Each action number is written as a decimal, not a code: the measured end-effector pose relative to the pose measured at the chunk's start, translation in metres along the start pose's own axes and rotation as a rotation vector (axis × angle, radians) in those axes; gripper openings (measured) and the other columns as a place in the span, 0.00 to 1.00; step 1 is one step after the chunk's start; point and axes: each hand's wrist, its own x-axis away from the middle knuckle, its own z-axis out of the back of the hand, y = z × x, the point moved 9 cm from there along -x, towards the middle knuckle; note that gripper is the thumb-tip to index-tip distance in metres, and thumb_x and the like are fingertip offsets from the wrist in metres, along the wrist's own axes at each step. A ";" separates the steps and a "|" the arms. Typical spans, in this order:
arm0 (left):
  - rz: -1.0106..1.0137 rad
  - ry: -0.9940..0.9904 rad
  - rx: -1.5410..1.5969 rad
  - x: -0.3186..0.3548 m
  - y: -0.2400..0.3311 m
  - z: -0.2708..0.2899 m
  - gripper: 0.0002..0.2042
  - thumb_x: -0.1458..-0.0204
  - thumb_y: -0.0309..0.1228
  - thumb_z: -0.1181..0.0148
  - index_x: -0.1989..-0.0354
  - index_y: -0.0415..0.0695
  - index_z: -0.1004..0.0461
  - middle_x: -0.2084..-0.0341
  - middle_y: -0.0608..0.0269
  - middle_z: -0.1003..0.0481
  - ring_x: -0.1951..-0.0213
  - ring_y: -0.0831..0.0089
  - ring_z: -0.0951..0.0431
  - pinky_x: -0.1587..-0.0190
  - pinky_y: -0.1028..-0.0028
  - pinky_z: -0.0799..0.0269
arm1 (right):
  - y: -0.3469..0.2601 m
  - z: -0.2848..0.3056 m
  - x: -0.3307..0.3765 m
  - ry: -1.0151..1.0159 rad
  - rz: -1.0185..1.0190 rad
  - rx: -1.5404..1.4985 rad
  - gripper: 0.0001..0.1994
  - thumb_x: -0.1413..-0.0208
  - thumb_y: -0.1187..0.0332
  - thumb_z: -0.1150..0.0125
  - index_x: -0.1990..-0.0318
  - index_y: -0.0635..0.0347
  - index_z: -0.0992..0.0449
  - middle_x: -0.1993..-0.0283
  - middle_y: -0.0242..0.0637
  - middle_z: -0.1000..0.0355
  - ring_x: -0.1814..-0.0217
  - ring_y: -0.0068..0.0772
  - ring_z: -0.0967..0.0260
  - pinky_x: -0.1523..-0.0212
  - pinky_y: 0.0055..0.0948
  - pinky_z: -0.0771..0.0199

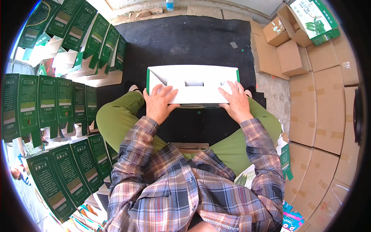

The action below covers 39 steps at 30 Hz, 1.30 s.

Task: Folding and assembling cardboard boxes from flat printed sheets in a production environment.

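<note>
Seen from above, a seated person in a plaid shirt and green trousers (116, 120) works over a black mat (193, 42) on the ground. Along the mat's left edge, flattened green cartons (58, 104) lie fanned in overlapping rows, printed faces up. Toward the mat's near edge, between the knees, sits a white carton (192, 83) with green trim, partly folded, its unprinted inner side showing along with cut-out slots. The left hand (158, 102) lies flat on the carton's near left corner, fingers spread wide, pressing rather than gripping. The right hand (235, 101) mirrors it on the near right corner, fingers likewise spread and flat. The carton looks light, thin and fairly stiff, likely to crease or buckle under uneven pressure; the folded edges and corners seem the soundest places to take hold. Beyond the mat's right edge, plain brown cardboard boxes (328, 112) are laid out and stacked, with a printed green-and-white box (315, 17) near the far right corner.
</note>
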 end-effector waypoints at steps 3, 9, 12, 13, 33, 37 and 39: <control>-0.024 -0.043 -0.010 0.002 0.000 -0.005 0.24 0.60 0.44 0.34 0.51 0.59 0.27 0.49 0.75 0.32 0.45 0.66 0.38 0.45 0.38 0.51 | -0.001 -0.005 0.002 -0.015 0.033 0.008 0.27 0.60 0.62 0.30 0.47 0.44 0.28 0.37 0.41 0.44 0.33 0.51 0.54 0.48 0.44 0.35; -0.024 -0.039 -0.007 0.004 0.002 0.002 0.25 0.61 0.44 0.33 0.50 0.60 0.28 0.50 0.74 0.32 0.47 0.66 0.36 0.46 0.41 0.49 | -0.001 0.001 0.002 -0.018 0.011 -0.035 0.26 0.59 0.62 0.31 0.47 0.46 0.28 0.37 0.42 0.45 0.32 0.50 0.54 0.44 0.44 0.38; 0.002 0.001 0.061 0.004 -0.009 0.011 0.26 0.58 0.40 0.34 0.47 0.54 0.30 0.50 0.67 0.32 0.47 0.63 0.37 0.44 0.48 0.48 | 0.014 0.018 0.002 0.113 -0.063 -0.156 0.27 0.53 0.61 0.35 0.43 0.50 0.32 0.37 0.44 0.45 0.33 0.48 0.51 0.41 0.40 0.40; 0.096 0.209 0.195 0.005 -0.031 0.020 0.26 0.56 0.38 0.35 0.46 0.50 0.31 0.49 0.61 0.33 0.47 0.61 0.36 0.45 0.54 0.45 | 0.040 0.018 0.003 0.239 -0.176 -0.329 0.27 0.49 0.62 0.38 0.41 0.52 0.36 0.37 0.45 0.44 0.35 0.44 0.48 0.41 0.38 0.40; 0.610 0.322 2.163 0.011 -0.113 0.011 0.19 0.40 0.41 0.57 0.51 0.38 0.31 0.55 0.55 0.27 0.53 0.66 0.26 0.50 0.68 0.31 | 0.105 -0.022 0.011 0.179 -0.618 -1.611 0.16 0.41 0.59 0.48 0.56 0.61 0.25 0.63 0.32 0.25 0.61 0.19 0.29 0.58 0.23 0.30; 0.448 0.281 2.070 -0.004 -0.115 -0.001 0.26 0.37 0.48 0.64 0.43 0.37 0.38 0.50 0.53 0.29 0.48 0.62 0.30 0.43 0.62 0.38 | 0.121 -0.039 0.017 -0.017 -0.751 -1.397 0.19 0.43 0.59 0.46 0.48 0.60 0.30 0.61 0.34 0.26 0.62 0.25 0.28 0.64 0.31 0.25; 0.710 0.119 1.871 0.014 -0.131 -0.054 0.25 0.40 0.50 0.58 0.44 0.44 0.34 0.48 0.59 0.30 0.48 0.65 0.30 0.45 0.64 0.36 | 0.112 -0.058 0.016 -0.187 -0.772 -1.245 0.19 0.43 0.63 0.47 0.47 0.62 0.32 0.59 0.37 0.26 0.62 0.28 0.26 0.66 0.33 0.24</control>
